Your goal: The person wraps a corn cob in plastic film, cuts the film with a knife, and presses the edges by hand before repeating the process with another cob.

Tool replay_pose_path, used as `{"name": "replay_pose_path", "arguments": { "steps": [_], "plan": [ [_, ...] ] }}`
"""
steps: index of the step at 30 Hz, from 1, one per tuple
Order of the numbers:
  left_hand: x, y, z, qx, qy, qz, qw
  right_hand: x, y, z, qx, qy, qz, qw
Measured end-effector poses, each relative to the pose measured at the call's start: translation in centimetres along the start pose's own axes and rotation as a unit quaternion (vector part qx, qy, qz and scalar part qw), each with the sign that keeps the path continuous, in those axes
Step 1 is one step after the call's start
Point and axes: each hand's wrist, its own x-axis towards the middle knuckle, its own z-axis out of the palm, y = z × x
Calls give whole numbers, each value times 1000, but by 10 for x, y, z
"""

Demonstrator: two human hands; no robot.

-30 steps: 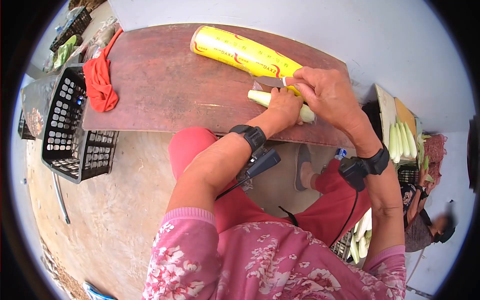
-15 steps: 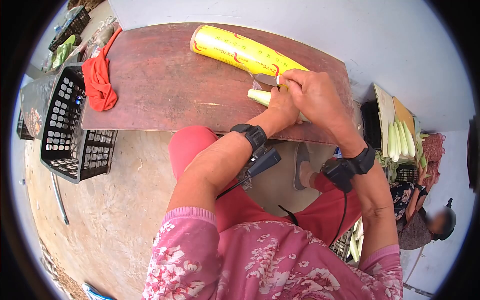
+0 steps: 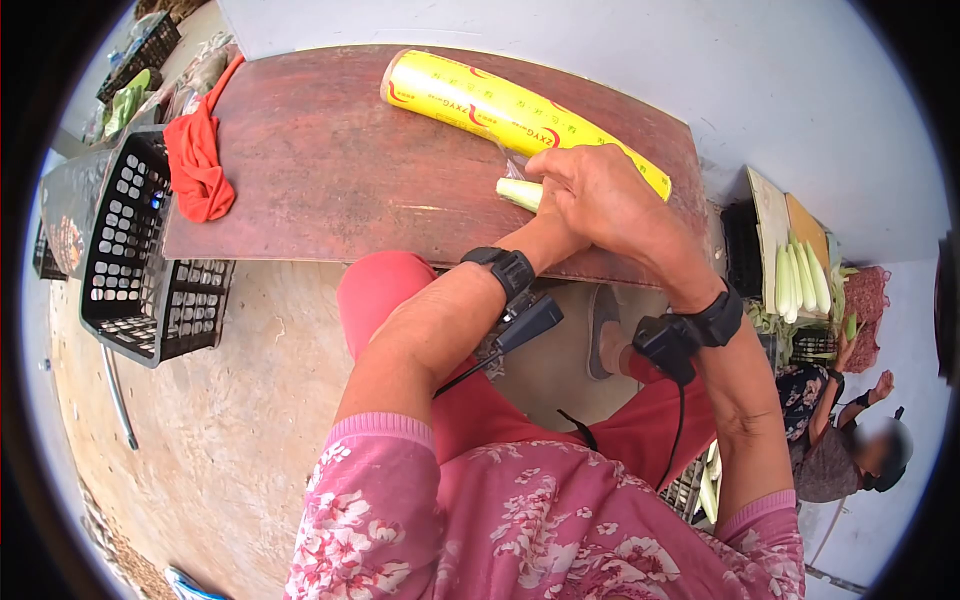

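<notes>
A pale green vegetable stalk [image 3: 519,193] lies at the near side of the table, its cut end pointing left. My left hand [image 3: 563,220] is wrapped around it, partly covered by the other hand. Crossing over the left from above, my right hand [image 3: 612,196] has its fingers curled down near the stalk; what they hold, if anything, is hidden. Just behind both hands lies a yellow printed roll [image 3: 480,98], with a scrap of clear film [image 3: 514,164] by its near edge.
The dark red table [image 3: 320,150] bears a red cloth [image 3: 200,165] at its left edge. Beside it stands a black plastic crate [image 3: 125,240]. At right, pale stalks [image 3: 800,280] are stacked near another person [image 3: 835,460]. A wall [image 3: 620,45] rises behind.
My right hand has shifted left and turned over my left hand, uncovering the roll's right end. A small blade-like piece at its fingers is now out of sight. The other person's hand has risen.
</notes>
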Motion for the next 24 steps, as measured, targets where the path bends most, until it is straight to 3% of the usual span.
{"name": "replay_pose_path", "arguments": {
  "steps": [1, 7, 13, 18, 24],
  "plan": [
    [0, 1, -1, -3, 0, 1, 1000, 0, 2, -1, 13, 0, -31, 999],
    [1, 3, -4, -15, 5, 6, 1000, -5, -1, -11, 95, -15, 60, 994],
    [-1, 5, -11, -36, 14, 13, 999, -11, 13, 2, 100, 81, 7, 992],
    [1, -2, -2, -91, 83, 41, 992, -12, 4, -5, 95, 93, 30, 991],
    [0, 3, -3, -28, 16, 4, 999, -10, 6, 5, 70, 96, 13, 993]
  ]
}}
